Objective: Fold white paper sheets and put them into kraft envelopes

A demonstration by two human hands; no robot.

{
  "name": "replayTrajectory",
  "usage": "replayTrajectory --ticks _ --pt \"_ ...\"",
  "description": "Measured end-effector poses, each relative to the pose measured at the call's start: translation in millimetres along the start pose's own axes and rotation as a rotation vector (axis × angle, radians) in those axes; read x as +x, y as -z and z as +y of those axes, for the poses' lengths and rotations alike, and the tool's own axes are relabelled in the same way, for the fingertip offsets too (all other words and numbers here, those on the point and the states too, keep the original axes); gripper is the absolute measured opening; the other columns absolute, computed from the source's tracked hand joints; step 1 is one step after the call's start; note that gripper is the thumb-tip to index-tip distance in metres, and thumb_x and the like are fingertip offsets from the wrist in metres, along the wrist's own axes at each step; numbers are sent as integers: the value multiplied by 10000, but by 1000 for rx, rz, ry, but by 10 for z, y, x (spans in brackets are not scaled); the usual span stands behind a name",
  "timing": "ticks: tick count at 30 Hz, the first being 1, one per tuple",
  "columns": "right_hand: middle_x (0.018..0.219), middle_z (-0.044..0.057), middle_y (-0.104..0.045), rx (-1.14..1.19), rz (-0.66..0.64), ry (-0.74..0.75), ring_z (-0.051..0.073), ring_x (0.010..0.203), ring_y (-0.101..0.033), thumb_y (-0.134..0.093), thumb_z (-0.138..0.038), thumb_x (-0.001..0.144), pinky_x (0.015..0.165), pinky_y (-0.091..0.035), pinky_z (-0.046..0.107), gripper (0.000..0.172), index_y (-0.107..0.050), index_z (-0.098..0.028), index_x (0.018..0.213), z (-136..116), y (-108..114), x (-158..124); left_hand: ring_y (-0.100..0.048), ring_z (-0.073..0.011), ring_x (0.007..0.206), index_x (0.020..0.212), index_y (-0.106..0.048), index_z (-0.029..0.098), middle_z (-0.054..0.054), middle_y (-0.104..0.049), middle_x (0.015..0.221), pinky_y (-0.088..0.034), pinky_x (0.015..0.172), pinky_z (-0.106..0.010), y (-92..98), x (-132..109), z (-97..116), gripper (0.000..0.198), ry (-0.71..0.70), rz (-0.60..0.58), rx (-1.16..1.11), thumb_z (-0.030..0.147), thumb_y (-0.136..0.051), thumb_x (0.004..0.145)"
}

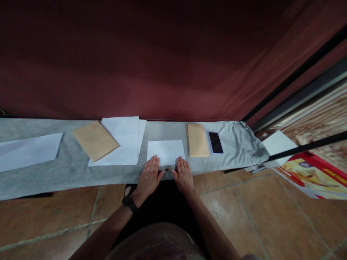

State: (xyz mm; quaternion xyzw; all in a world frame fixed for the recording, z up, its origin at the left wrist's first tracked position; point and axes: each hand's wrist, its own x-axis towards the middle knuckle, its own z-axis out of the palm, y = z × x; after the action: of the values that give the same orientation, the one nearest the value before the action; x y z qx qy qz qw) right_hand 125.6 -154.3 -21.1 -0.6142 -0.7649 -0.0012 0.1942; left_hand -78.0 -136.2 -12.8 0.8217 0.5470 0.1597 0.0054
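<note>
**Both palms flat on the white sheet**

The fingers lie stretched and released, grasping nothing. The left hand and right hand press the near edge of a white sheet, apparently to hold it flat on the grey cloth. Just to its right lie brown envelopes, then a phone. To its left, a single envelope rests on white papers.

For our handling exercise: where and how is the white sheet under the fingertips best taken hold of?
Probably its near edge, from the near side: the white sheet lies flat on the grey cloth, with left hand and right hand on that edge.
</note>
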Motion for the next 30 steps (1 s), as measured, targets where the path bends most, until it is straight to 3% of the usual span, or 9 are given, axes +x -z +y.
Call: replayTrajectory --ticks 6,11,17,22,30 --pt "1511 214 -493 51 41 -80 312 1439 -436 -368 -385 1067 1191 -347 515 546 -475 -36 1473 -1 65 133 -361 -332 1479 1496 -409 10 -251 -434 1540 -290 1213 -561 10 119 -127 635 120 64 -16 415 -289 1022" --pt "1532 135 -493 184 -16 -40 246 1460 -412 -314 -363 1082 1204 -350 447 507 -483 -100 1481 -159 92 657 -303 -284 1511 1510 -392 26 -208 -409 1574 -287 1230 -492 -33 552 -34 589 26 0 -42 333 -260 1025" --pt "1514 104 -523 180 -77 -19 209 1456 -417 -289 -342 1088 1219 -322 424 483 -532 -134 1449 -231 -140 1137 -263 -276 1525 1523 -386 48 -190 -364 1602 -285 1227 -495 -280 911 -104 580 30 -97 -35 246 -295 986" --pt "1556 116 -462 92 -54 -27 241 1465 -400 -376 -379 1071 1221 -299 461 483 -491 -155 1483 -148 -336 1204 -260 -264 1527 1529 -383 53 -185 -382 1591 -262 1233 -510 -358 965 -219 585 71 -48 -16 258 -245 999" --pt "1582 234 -369 27 68 -150 321 1488 -350 -423 -434 1050 1199 -316 522 622 -383 -37 1527 -103 -454 1189 -283 -305 1516 1513 -391 12 -219 -349 1598 -268 1227 -516 -331 963 -333 634 175 29 9 368 -274 1002"
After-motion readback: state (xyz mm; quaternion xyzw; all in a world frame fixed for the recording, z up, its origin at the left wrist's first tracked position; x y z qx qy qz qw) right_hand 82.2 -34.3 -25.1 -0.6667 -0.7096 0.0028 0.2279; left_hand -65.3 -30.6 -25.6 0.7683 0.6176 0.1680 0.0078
